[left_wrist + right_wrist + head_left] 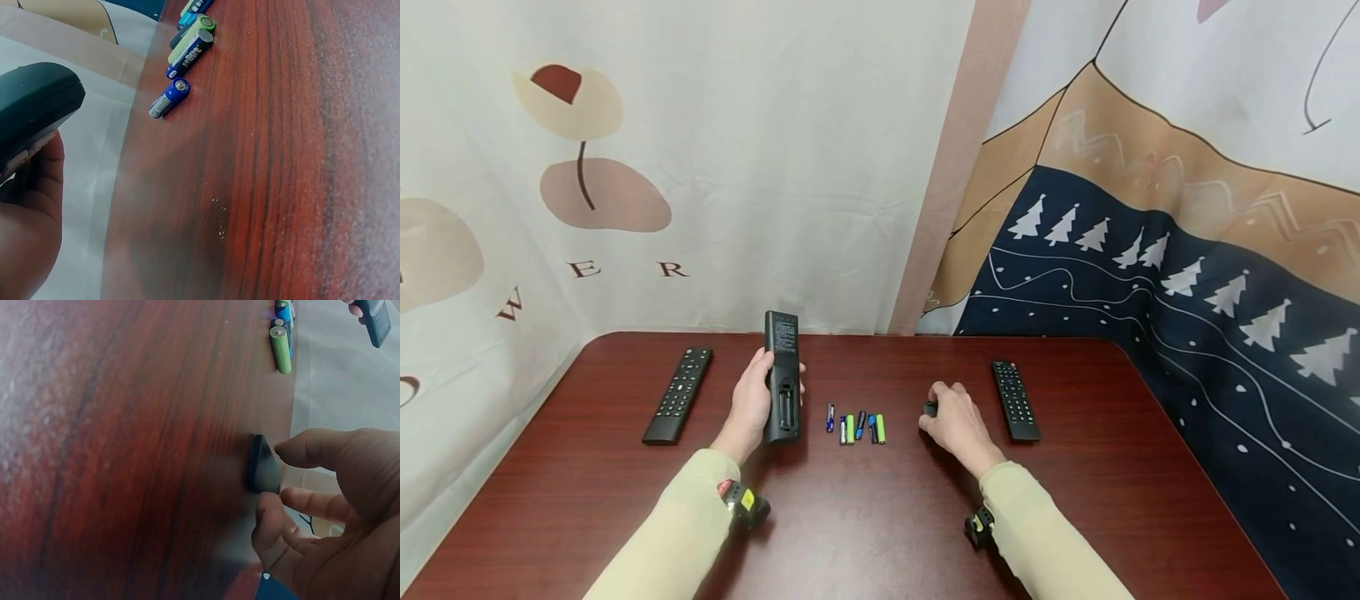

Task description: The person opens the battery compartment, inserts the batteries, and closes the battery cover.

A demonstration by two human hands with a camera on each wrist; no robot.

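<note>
My left hand grips a black remote control upright above the table, its back turned to the head camera. The battery compartment at its lower end is uncovered; whether anything lies in it is unclear. In the left wrist view only one end of this remote shows. To the right, my right hand pinches a small black battery cover at the tabletop, between thumb and fingertips. Between the hands lie several batteries: a blue one, green ones and dark-blue ones.
One black remote control lies buttons up at the left of the reddish-brown table. Another remote lies to the right of my right hand. A pale printed curtain and a dark-blue patterned one hang behind the table.
</note>
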